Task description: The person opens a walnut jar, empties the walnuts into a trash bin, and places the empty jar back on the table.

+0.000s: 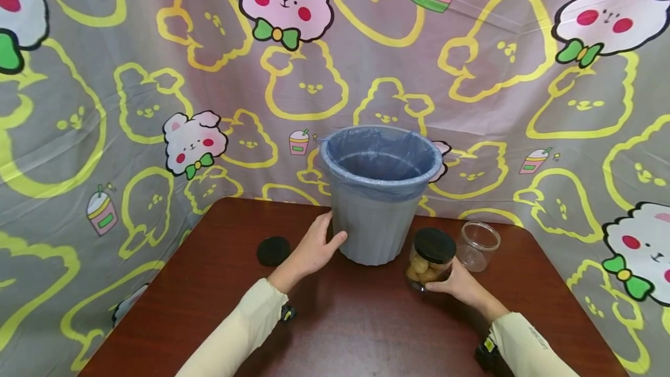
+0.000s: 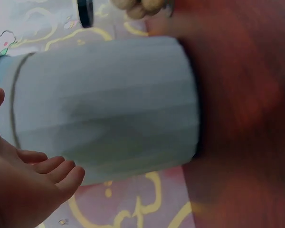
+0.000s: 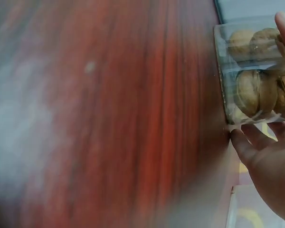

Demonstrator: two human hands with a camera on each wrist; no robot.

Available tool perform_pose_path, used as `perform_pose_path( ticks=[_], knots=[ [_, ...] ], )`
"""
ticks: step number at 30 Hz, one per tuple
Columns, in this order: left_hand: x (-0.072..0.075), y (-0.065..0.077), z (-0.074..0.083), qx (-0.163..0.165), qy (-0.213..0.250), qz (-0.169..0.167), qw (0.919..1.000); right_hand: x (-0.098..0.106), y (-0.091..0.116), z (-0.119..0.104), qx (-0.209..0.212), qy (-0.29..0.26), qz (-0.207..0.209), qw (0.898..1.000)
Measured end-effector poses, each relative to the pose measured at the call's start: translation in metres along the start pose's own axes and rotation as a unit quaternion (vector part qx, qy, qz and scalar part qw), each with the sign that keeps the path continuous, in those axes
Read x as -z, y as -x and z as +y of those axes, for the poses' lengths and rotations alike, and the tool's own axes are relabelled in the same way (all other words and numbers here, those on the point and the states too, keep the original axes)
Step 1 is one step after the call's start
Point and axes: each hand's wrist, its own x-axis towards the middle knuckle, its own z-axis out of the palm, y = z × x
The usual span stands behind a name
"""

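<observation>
A grey trash bin (image 1: 370,226) lined with a blue plastic bag (image 1: 387,181) stands upright at the back of the table. My left hand (image 1: 316,246) is at the bin's left side, thumb apart and fingers loosely bent; whether it touches the wall I cannot tell. To the right of the bin, my right hand (image 1: 460,285) grips a clear jar (image 1: 428,260) with a black lid. Walnuts (image 3: 256,92) show through the jar's side in the right wrist view. Whether its base rests on the table I cannot tell.
A black lid (image 1: 274,251) lies on the table (image 1: 361,330) left of the bin. Behind my right hand stands a clear lidless jar (image 1: 480,240). Patterned cloth (image 1: 387,51) hangs round the table's back and sides.
</observation>
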Motion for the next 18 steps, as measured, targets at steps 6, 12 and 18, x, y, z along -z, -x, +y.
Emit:
perform_pose_path(
  ticks=[6, 12, 18],
  knots=[
    [-0.017, 0.008, 0.001, -0.011, -0.026, -0.035, 0.999, -0.002, -0.004, 0.007, 0.032, -0.04, -0.001, 0.999],
    [-0.033, 0.012, 0.005, -0.005, -0.036, -0.074, 0.9966, -0.006, -0.002, -0.002, 0.024, -0.004, 0.011, 1.0],
    [-0.048, 0.012, 0.013, -0.019, -0.029, -0.093, 0.995, -0.015, 0.006, -0.029, 0.011, 0.066, -0.004, 0.998]
  ],
)
